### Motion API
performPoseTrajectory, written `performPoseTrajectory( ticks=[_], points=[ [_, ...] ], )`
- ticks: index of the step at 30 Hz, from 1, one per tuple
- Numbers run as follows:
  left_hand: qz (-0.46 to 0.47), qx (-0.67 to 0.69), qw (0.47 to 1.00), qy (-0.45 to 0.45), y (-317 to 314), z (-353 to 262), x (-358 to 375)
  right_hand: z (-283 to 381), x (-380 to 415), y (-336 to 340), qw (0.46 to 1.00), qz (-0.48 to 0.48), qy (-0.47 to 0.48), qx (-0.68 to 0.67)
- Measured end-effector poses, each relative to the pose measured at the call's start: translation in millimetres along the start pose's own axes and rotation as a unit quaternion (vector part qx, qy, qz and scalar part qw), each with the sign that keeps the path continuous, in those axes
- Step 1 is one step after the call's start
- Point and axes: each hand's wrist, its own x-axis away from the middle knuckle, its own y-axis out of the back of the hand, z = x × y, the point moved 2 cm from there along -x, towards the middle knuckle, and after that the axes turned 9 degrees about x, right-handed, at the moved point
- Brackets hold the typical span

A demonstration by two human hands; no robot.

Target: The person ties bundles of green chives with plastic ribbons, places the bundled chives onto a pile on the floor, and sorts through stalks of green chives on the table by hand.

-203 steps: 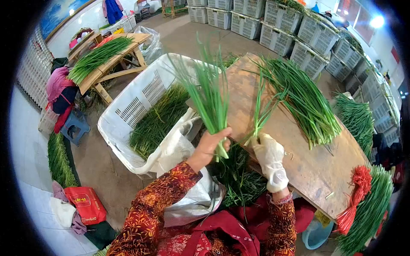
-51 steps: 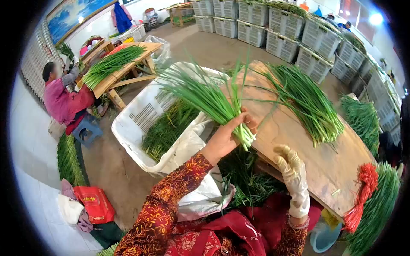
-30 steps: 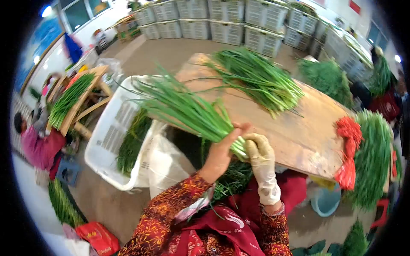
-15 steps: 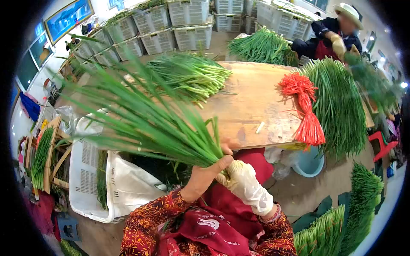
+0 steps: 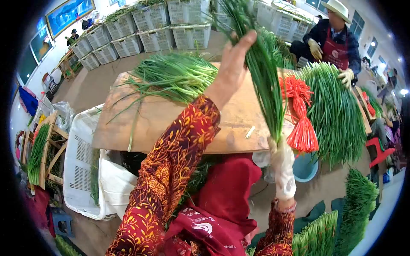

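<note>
A bunch of garlic chives (image 5: pixel 265 81) stands nearly upright over the board, leaves upward. My bare left hand (image 5: pixel 234 64) is closed around the leaves high up. Lower down, my gloved right hand (image 5: pixel 282 164) grips the pale stem ends at the board's front edge. To the left, a loose pile of chives (image 5: pixel 175 74) lies on the wooden board (image 5: pixel 192 128). A bundle of red ties (image 5: pixel 302 115) rests near the right end, beside a thick row of chives (image 5: pixel 335 111). A short pale stem piece (image 5: pixel 250 132) sits near my right hand.
White crates (image 5: pixel 188 38) are stacked along the back. A co-worker (image 5: pixel 337 47) in a hat and gloves is at the far right. A white basket (image 5: pixel 81 179) stands at left, a blue bucket (image 5: pixel 305 166) below the board's right end. More chives (image 5: pixel 318 234) stand at lower right.
The bunch has swung from leaning left to upright on the right. My left hand has moved from the stems up to the leaves; my right hand has shifted right, still gripping the stem ends.
</note>
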Motion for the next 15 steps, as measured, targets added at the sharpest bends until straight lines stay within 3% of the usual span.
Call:
performPoseTrajectory(
  ticks=[1, 2, 4, 6, 7, 8, 10, 12, 14, 15],
  points=[
    [0.018, -0.039, 0.997, -0.072, 6.6, 1.3, -10.7, -11.2, -9.9, -10.6, 0.998, 0.045, -0.046, 0.017],
    [0.019, -0.036, 0.997, -0.065, 18.1, 12.5, -2.5, -26.5, -16.5, -22.2, 0.991, 0.087, -0.093, 0.034],
    [-0.147, -0.242, 0.959, -0.024, 28.7, 18.6, 44.9, -39.6, -20.8, -24.5, 0.989, 0.105, -0.106, -0.010],
    [-0.034, -0.454, 0.890, 0.000, 60.7, 55.3, 84.4, -40.7, -30.5, -24.3, 0.985, 0.145, -0.059, 0.071],
    [0.038, -0.541, 0.839, 0.031, 77.5, 75.8, 98.9, -50.9, -28.5, -32.6, 0.992, 0.089, 0.023, 0.088],
    [0.108, -0.619, 0.776, 0.062, 91.1, 95.3, 112.8, -53.3, -26.2, -35.0, 0.992, 0.090, 0.023, 0.089],
    [0.263, -0.711, 0.651, 0.040, 100.8, 126.0, 140.6, -53.2, -29.3, -34.4, 0.991, 0.073, 0.056, 0.097],
    [0.336, -0.671, 0.659, -0.056, 85.2, 115.1, 166.5, -44.3, -30.0, -26.1, 0.990, 0.081, 0.025, 0.110],
    [0.427, -0.544, 0.722, 0.022, 77.6, 99.6, 195.5, -36.9, -26.3, -23.5, 0.983, 0.121, 0.003, 0.134],
    [0.473, -0.532, 0.699, 0.066, 72.1, 84.5, 209.8, -33.8, -22.4, -24.5, 0.983, 0.126, 0.033, 0.132]
  ],
)
